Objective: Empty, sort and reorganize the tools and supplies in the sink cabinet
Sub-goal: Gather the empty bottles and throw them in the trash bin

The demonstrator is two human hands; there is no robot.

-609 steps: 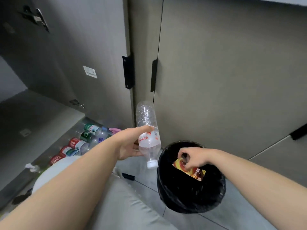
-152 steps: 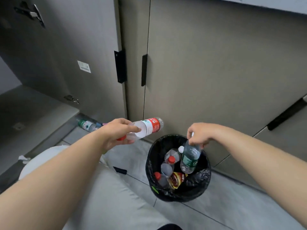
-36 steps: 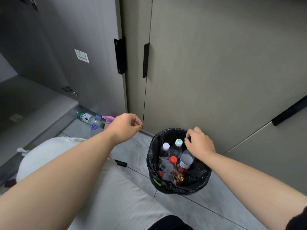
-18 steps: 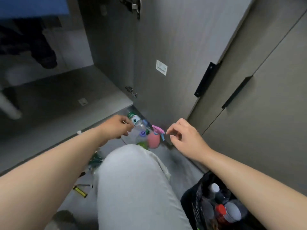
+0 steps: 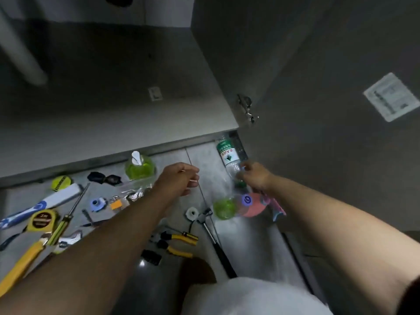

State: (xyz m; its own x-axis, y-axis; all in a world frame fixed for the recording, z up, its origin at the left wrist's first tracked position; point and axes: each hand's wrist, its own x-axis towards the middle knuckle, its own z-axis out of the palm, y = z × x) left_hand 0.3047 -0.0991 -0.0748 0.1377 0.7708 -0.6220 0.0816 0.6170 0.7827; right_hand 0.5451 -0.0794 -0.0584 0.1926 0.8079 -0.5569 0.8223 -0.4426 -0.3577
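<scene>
Head cam looks down at grey tile floor (image 5: 250, 242) by open sink cabinet (image 5: 113, 123). R hand (image 5: 254, 176) grips clear plastic water bottle w/ green label (image 5: 228, 154), lying at cabinet's front corner. L hand (image 5: 179, 178) hovers nearby, fingers loosely curled, holding nothing. Yellow-handled pliers (image 5: 184, 236), yellow tape measure (image 5: 42, 220) & other tools lie scattered left.

We see a shiny grey tiled floor (image 5: 247, 235). The dark grey cabinet (image 5: 102, 83) stands open and dim inside. Its flat grey door (image 5: 318, 64) has a white paper sticker (image 5: 389, 97) on it.
</scene>
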